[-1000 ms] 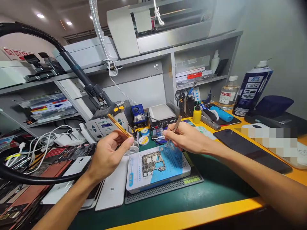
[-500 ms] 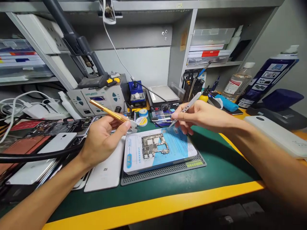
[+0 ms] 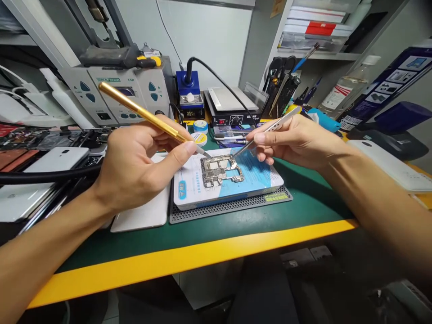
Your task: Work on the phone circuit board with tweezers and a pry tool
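Observation:
My left hand point(image 3: 141, 164) is closed around a gold-handled craft knife point(image 3: 145, 113), gripped like a pen. Its blade tip is at the upper left edge of a phone circuit board point(image 3: 216, 173). My right hand point(image 3: 293, 137) pinches metal tweezers point(image 3: 278, 122), whose tips reach down to the board's upper right edge. Whether either tip touches the board I cannot tell. The board lies flat on a white and blue box point(image 3: 256, 180), which rests on a grey perforated mat point(image 3: 232, 210).
A white phone back point(image 3: 141, 216) lies left of the box, beside several phone parts. A black cable point(image 3: 50, 176) crosses at left. Behind stand a hot-air station point(image 3: 111, 96), a blue soldering station point(image 3: 189, 90) and a heating plate point(image 3: 232, 100). A clear bottle point(image 3: 346, 90) stands at right.
Both hands have brought their tools to the board: the knife blade now points down at its left part, the tweezers at its right. The camera view has tilted down and come closer.

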`<state>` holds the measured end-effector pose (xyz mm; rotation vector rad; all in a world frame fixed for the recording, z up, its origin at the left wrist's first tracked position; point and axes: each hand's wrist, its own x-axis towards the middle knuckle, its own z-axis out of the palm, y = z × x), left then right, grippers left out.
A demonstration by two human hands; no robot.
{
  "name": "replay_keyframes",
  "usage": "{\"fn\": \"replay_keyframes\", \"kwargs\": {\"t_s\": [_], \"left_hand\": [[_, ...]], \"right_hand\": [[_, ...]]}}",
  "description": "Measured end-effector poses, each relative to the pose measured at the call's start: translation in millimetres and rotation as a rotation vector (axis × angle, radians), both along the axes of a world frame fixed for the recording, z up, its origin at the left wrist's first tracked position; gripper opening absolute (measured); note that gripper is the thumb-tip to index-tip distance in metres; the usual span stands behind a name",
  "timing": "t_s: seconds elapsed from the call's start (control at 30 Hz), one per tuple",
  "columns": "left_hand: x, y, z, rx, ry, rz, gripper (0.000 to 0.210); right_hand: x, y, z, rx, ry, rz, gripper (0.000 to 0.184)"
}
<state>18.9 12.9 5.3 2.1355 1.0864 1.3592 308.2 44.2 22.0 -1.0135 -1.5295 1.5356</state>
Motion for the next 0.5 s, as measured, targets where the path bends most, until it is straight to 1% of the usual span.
{"fn": "replay_keyframes", "kwargs": {"t_s": [0.1, 0.2, 0.33, 0.5], "left_hand": [[3.4, -4.6, -0.3, 0.054, 0.042, 0.003, 0.005], [5.3, -7.4, -0.6, 0.083, 0.075, 0.007, 0.006], [7.6, -9.0, -2.4, 0.127, 0.148, 0.044, 0.01], [10.5, -7.4, -7.4, 0.178, 0.23, 0.072, 0.022]], "right_hand": [[-2.3, -7.4, -5.3, 0.052, 0.014, -0.047, 0.007], [-6.1, -10.4, -8.5, 0.087, -0.008, -0.081, 0.007], [-8.5, -11.2, -11.1, 0.214, -0.09, -0.113, 0.005], [-6.3, -13.4, -11.8, 0.28, -0.116, -0.082, 0.009]]}}
